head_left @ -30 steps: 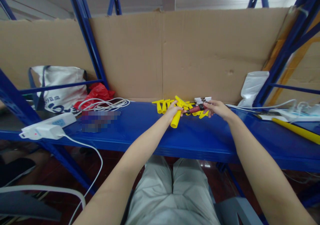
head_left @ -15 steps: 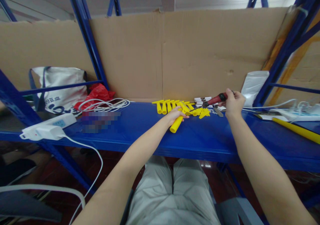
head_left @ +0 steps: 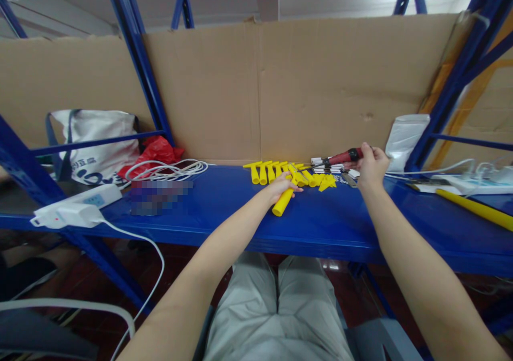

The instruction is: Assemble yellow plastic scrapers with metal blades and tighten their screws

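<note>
My left hand (head_left: 279,188) is closed around a yellow piece with a tubular handle (head_left: 282,203), its hollow-looking end toward me above the blue shelf. In my right hand (head_left: 372,164) is a screwdriver (head_left: 341,158) with a red and black handle, held near the handle's rear end. Its thin dark shaft points left, and the tip is at the upper part of the held yellow piece; whether it touches cannot be made out. Behind my left hand stands a row of similar yellow pieces (head_left: 263,173). Small yellow parts (head_left: 326,181) lie to its right.
White items (head_left: 319,162) lie behind the screwdriver. A white pouch (head_left: 405,139) leans at the right post. On the left are coiled white cable (head_left: 168,170), a power strip (head_left: 72,206), a red bag (head_left: 154,152) and a cloth bag (head_left: 94,136). Cardboard (head_left: 312,83) closes the back.
The screwdriver has tilted to a more level angle, its tip rising and shifting left. My right hand has moved slightly left; my left hand stays in place with the yellow piece.
</note>
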